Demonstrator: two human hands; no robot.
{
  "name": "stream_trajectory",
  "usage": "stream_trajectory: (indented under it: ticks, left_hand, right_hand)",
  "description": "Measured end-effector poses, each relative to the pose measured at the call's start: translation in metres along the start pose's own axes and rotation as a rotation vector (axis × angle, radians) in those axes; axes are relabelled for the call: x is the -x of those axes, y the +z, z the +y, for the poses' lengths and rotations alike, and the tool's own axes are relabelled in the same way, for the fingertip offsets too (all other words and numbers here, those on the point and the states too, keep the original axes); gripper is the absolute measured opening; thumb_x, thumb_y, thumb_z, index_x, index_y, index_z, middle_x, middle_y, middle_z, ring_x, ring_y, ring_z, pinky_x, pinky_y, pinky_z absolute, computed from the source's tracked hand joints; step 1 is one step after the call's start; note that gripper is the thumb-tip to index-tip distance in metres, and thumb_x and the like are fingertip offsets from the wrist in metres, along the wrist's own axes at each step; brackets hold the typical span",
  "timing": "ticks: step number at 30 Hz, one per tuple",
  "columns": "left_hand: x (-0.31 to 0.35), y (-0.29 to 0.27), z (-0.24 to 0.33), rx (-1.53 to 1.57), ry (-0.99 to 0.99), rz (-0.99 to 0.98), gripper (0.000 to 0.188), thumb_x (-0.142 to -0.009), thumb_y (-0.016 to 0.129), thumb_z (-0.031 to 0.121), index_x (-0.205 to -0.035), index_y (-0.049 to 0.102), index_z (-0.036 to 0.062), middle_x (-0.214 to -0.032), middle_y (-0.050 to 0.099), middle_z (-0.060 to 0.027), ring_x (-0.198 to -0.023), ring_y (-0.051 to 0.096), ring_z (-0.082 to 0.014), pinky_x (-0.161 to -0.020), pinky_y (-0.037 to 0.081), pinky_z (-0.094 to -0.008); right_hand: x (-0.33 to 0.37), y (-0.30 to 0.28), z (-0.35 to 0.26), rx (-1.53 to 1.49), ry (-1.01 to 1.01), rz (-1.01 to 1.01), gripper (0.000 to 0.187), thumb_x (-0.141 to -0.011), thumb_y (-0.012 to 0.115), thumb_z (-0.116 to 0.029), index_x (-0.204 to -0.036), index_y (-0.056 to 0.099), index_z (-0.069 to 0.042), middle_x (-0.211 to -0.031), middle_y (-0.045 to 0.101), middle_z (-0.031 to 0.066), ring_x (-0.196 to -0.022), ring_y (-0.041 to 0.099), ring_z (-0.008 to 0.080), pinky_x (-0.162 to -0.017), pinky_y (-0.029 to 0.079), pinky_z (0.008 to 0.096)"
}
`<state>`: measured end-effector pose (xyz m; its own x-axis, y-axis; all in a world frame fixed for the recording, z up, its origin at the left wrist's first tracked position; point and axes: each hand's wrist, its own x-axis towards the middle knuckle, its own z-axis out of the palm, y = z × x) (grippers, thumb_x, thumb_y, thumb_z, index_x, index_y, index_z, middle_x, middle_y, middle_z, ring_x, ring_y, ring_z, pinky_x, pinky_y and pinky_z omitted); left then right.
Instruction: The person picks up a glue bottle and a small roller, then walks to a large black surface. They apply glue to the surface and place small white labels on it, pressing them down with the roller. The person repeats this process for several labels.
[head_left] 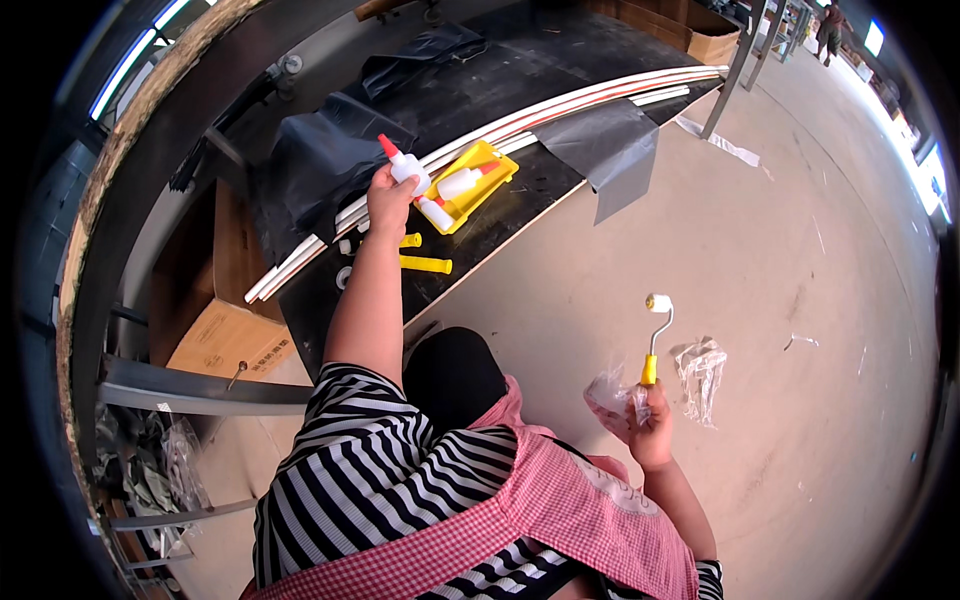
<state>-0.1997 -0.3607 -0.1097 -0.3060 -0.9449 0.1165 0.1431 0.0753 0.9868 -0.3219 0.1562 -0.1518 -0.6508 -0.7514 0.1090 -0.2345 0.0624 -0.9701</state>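
Note:
A white squeeze bottle point(409, 170) with a red pointed tip is gripped in my left hand point(388, 203), above the near edge of a shallow yellow tray point(487, 150). Inside that tray lie a white bottle point(459, 184) with a red tip and another white piece point(434, 213) beside it. My right hand point(652, 432) is closed around the yellow handle of a small paint roller point(650, 368), whose white head points up. Thin clear plastic point(610, 392) hangs at the same hand. Yellow handles point(427, 265) rest on the table close to my left forearm.
Long white strips point(560, 102) run along the black table point(520, 50). A dark plastic sheet point(605, 150) drapes over its edge. Cardboard boxes stand at the left point(225, 320) and far end point(712, 45). Crumpled clear plastic point(700, 378) lies on the floor. Far off, a person point(829, 33) stands.

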Motion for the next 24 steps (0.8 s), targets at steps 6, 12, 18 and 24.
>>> stream_trajectory:
  ticks: [6,12,18,24]
  left_hand:
    - [-0.002,-0.015,-0.024,0.087,-0.069,-0.008,0.038,-0.085,0.065,-0.007,-0.122,0.057,-0.0044,-0.115,0.066,-0.0117,-0.104,0.065,-0.0201,-0.094,0.049,-0.0312]
    - [-0.016,0.013,-0.057,-0.367,-0.041,-0.166,0.039,-0.085,0.066,-0.004,-0.123,0.058,-0.0021,-0.114,0.068,-0.0097,-0.105,0.065,-0.0186,-0.095,0.047,-0.0312]
    - [-0.021,0.028,-0.065,-0.644,-0.071,-0.177,0.032,-0.081,0.076,0.012,-0.11,0.067,0.0031,-0.103,0.073,-0.0122,-0.091,0.07,-0.0227,-0.084,0.052,-0.0338]
    - [-0.008,0.042,-0.054,-0.93,-0.053,-0.123,0.034,-0.076,0.08,0.027,-0.102,0.069,0.0071,-0.097,0.073,-0.0086,-0.091,0.069,-0.0248,-0.084,0.052,-0.0371]
  right_hand:
    - [0.0,0.001,0.005,-0.024,0.016,-0.001,0.024,-0.082,0.051,0.015,-0.095,0.056,-0.005,-0.094,0.049,0.003,-0.087,0.05,0.0155,-0.077,0.042,0.0271]
    - [-0.001,0.002,0.0,-0.031,0.037,-0.014,0.029,-0.077,0.049,0.018,-0.095,0.056,-0.005,-0.094,0.048,0.0025,-0.085,0.049,0.0147,-0.075,0.042,0.026]
    - [-0.001,0.005,-0.004,-0.079,0.069,-0.025,0.031,-0.076,0.048,0.019,-0.095,0.055,-0.004,-0.097,0.047,0.0037,-0.088,0.05,0.0152,-0.076,0.042,0.0251]
    - [-0.002,0.008,-0.012,-0.153,0.04,-0.016,0.03,-0.076,0.048,0.019,-0.095,0.055,-0.004,-0.097,0.047,0.0034,-0.088,0.05,0.0153,-0.078,0.042,0.0255]
